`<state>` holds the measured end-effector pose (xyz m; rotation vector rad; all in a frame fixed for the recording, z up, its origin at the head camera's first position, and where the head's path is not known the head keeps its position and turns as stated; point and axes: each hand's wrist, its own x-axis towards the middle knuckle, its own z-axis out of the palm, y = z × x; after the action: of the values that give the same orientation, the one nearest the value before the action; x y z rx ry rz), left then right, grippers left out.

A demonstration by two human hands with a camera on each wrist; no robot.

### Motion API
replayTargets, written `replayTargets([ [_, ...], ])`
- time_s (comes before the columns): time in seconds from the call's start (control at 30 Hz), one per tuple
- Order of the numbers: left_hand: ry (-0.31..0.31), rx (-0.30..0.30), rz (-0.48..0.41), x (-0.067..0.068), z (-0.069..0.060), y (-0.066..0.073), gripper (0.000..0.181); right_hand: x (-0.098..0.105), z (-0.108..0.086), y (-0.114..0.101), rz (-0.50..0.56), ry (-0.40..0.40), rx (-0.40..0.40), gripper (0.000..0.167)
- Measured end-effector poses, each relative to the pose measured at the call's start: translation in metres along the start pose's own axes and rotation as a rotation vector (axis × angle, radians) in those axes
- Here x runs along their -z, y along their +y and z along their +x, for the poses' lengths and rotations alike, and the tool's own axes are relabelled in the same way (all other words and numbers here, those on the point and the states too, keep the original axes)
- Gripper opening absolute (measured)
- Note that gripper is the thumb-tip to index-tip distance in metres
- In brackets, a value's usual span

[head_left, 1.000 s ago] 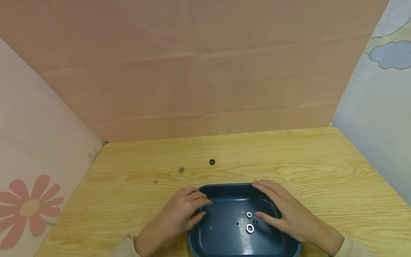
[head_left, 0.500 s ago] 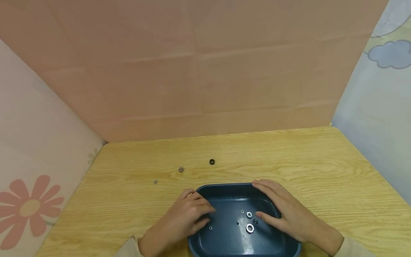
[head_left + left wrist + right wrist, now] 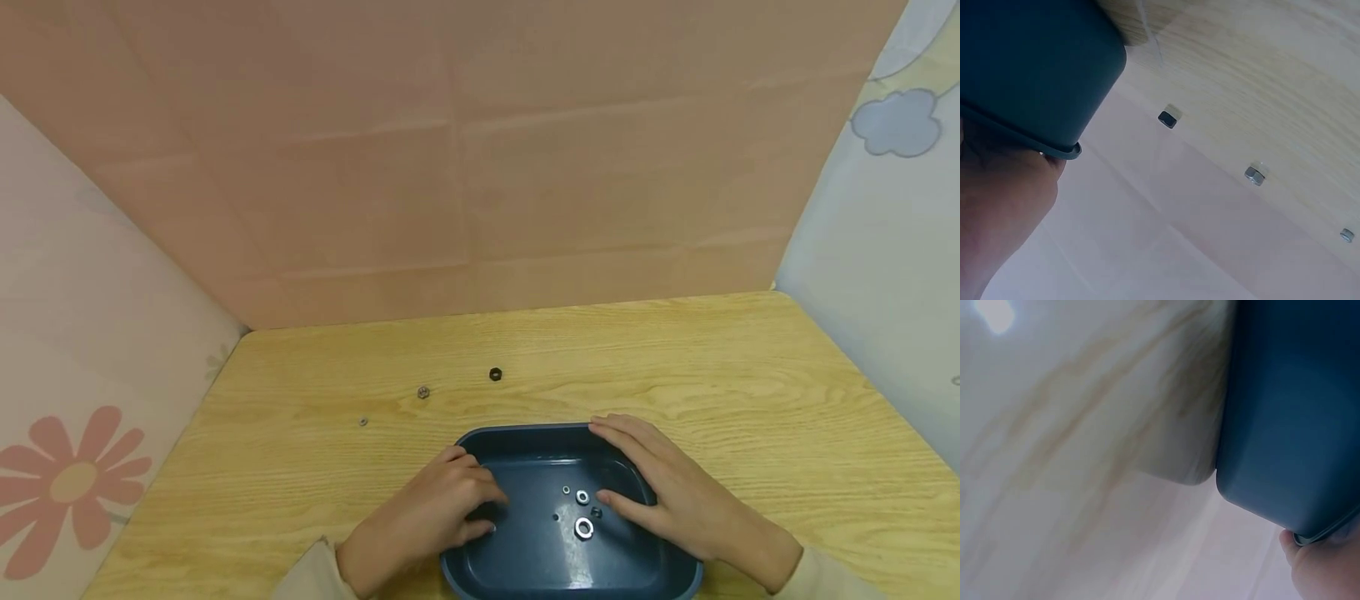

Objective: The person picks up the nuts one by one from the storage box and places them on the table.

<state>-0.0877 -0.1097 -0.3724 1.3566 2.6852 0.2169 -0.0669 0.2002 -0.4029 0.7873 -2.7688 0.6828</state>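
Observation:
A dark blue tray (image 3: 517, 575) holds several nuts, among them a large silver nut (image 3: 584, 528), a medium silver nut (image 3: 582, 497) and a dark nut (image 3: 596, 512). My left hand (image 3: 442, 504) reaches over the tray's left rim, fingers bent loosely, thumb and fingertips apart. By its thumb a small nut (image 3: 492, 528) is partly hidden. In the left wrist view a tiny bright spot shows near the fingers; what it is I cannot tell. My right hand (image 3: 667, 496) holds the tray's far right corner, thumb inside, fingers along the rim.
On the wooden table (image 3: 750, 383) behind the tray lie a black nut (image 3: 496, 374), a silver nut (image 3: 423, 392) and a smaller silver nut (image 3: 363, 422). A brown paper-like panel (image 3: 480, 183) stands at the back, with patterned panels on both sides.
My left hand has moved right and farther into the tray, its thumb now covering part of the small nut there. The right hand keeps its place on the tray.

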Motion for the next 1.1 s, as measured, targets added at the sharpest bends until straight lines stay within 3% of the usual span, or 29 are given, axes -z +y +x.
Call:
replayTargets([
  [0.4,-0.109,0.067,-0.024,0.0001,0.0072,0.0028,0.02,-0.0001,0.0004,0.0001,-0.026,0.016,0.02,0.072],
  [1.1,-0.094,0.082,0.078,-0.003,0.0068,0.009,0.016,-0.0013,-0.0004,-0.0003,0.009,0.008,-0.006,0.07],
])
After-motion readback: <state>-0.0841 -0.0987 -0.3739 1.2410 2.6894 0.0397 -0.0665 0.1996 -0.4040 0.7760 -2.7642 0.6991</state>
